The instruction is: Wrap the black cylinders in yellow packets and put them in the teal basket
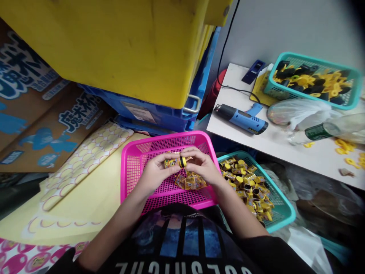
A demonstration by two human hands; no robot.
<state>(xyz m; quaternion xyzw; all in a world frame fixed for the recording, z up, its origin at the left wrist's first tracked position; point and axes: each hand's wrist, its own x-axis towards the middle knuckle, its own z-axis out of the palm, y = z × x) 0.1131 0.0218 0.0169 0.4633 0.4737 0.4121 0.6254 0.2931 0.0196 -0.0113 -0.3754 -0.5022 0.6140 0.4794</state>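
Over a pink plastic basket (134,142), my left hand (155,171) grips a small yellow bottle (172,163) with a black band near its capped end. The bottle lies on its side, with a printed wrap around its body. My right hand (201,163) closes its fingers at the bottle's banded end, opposite the left. Below them, a few printed yellow plastic sleeves (191,182) rest on the basket's mesh floor. To the right, a teal basket (281,205) holds many similar small wrapped bottles (248,182).
On the white table (228,82) lie a blue heat gun (242,118), a plastic bottle (319,131) and a teal basket (355,87) of black and yellow parts. Stacked yellow crate (128,45) and blue crate (159,116) stand ahead. Printed cartons (34,114) and sticker sheets (85,163) are left.
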